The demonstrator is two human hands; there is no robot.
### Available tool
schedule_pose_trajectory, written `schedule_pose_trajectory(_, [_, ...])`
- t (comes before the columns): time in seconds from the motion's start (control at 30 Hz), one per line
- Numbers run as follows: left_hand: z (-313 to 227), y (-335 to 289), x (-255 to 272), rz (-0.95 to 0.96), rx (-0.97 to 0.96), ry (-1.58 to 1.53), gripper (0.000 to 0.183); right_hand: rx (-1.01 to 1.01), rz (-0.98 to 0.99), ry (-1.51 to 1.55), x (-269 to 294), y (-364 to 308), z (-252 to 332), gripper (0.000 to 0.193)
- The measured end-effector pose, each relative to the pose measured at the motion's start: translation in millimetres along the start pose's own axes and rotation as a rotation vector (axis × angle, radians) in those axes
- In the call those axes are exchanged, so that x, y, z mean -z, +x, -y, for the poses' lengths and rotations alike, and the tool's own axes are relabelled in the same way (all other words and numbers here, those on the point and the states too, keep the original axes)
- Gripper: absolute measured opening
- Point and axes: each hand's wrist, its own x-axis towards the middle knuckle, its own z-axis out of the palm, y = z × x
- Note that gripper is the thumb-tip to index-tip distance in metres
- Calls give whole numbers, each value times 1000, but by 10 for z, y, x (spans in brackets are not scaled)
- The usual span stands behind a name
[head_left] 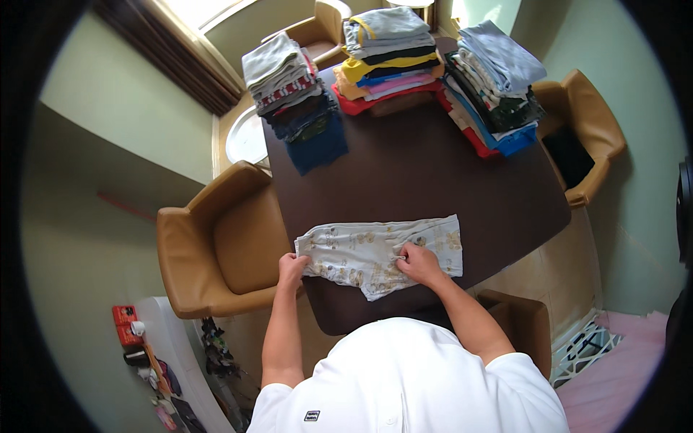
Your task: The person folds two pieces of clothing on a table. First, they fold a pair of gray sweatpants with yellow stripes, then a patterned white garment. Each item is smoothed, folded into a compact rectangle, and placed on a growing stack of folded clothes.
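Observation:
A pair of white trousers with a gold-brown print lies folded lengthwise across the near part of the dark brown table. Its crotch corner points toward me, and the wider end is on the right. My left hand grips the narrow leg end at the table's left edge, fingers closed on the cloth. Over the middle of the trousers, my right hand pinches a bit of the fabric, which bunches up slightly there.
Three stacks of folded clothes stand on the table's far side: a left stack, a middle stack and a right stack. Tan armchairs surround the table, including a left armchair and a right armchair holding a black cushion.

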Motion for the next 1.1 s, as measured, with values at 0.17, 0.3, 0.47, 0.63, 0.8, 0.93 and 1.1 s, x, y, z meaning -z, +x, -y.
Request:
schedule_pose_trajectory(0.17, [-228, -321, 12, 15, -206, -50, 32, -24, 45, -7, 12, 7, 18, 25])
schedule_pose_trajectory(0.3, [-348, -532, -148, -5, -541, -2, 37, -37, 46, -3, 35, 0, 66, 25])
schedule_pose_trajectory(0.47, [-694, -1099, -669, 11, -651, 330, 48, -11, -1, -17, -1, 14, 25, 24])
schedule_pose_trajectory(0.63, [-433, -1080, -1294, 283, -659, 465, 68, -1, -2, -21, -48, 32, -4, 24])
schedule_pose_trajectory(0.8, [-474, -1146, -1408, 158, -699, 579, 64, -4, -15, -4, -32, 3, 12, 23])
schedule_pose_trajectory(0.93, [-527, -1180, -1413, 134, -625, 629, 53, 4, -25, -9, -43, -2, 17, 24])
schedule_pose_trajectory(1.1, [-472, -1138, -1483, 72, -690, 668, 46, 64, -84, -54, -97, -55, 10, 24])
